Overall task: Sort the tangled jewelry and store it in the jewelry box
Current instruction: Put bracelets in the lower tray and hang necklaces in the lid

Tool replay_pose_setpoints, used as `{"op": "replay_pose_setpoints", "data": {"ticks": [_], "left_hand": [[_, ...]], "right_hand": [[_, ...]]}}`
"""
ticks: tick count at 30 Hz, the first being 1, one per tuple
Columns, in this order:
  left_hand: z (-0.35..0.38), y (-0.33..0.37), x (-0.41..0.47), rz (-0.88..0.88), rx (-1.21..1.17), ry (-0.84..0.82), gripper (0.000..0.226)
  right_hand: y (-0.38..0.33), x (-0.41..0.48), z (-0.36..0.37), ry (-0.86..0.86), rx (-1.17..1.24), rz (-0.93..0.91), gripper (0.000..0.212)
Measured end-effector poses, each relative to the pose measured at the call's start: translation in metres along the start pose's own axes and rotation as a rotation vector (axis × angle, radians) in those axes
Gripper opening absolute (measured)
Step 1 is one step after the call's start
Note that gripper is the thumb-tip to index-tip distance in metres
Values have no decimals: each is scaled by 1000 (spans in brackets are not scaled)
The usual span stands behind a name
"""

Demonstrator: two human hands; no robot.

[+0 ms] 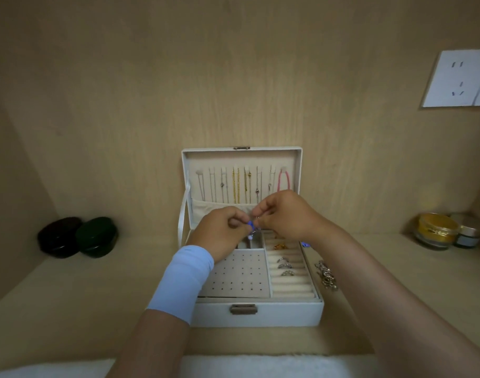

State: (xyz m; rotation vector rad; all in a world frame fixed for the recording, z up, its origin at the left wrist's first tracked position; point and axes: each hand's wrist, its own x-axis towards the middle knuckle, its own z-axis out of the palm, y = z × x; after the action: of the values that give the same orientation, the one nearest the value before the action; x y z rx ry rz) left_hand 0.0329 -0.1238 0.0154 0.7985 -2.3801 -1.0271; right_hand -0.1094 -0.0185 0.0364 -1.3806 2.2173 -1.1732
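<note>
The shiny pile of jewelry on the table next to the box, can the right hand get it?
Probably yes. The tangled pile lies in the open beside the jewelry box, just under the right forearm, with nothing covering it. But the right hand and left hand are busy pinching a small blue piece, so that goes down first.

— What fills the frame behind and around?

— Pale wood-grain panelling (pixel 233 77), forming a back wall and two angled side walls, like a recess. A matching wooden shelf surface (pixel 97 309) runs across the lower half.

— Anything on the wall?

— A white socket plate (pixel 458 79) at the upper right.

— And the light?

— Soft and warm, dimmer in the corners. A white fluffy strip (pixel 274 366) lies along the bottom edge.
</note>
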Motion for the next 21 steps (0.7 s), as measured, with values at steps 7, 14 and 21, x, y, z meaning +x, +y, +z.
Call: {"op": "replay_pose_setpoints", "data": {"ticks": [7,14,21], "left_hand": [[-1,-7,1,6,-65,-33,20],[0,-5,-1,47,3,-63,6],[-6,-8,2,86,105,-58,9]], "right_hand": [[6,-3,4,16,-106,-20,11],[3,-5,4,8,-10,-11,19],[16,-7,15,42,-197,-64,10]]}}
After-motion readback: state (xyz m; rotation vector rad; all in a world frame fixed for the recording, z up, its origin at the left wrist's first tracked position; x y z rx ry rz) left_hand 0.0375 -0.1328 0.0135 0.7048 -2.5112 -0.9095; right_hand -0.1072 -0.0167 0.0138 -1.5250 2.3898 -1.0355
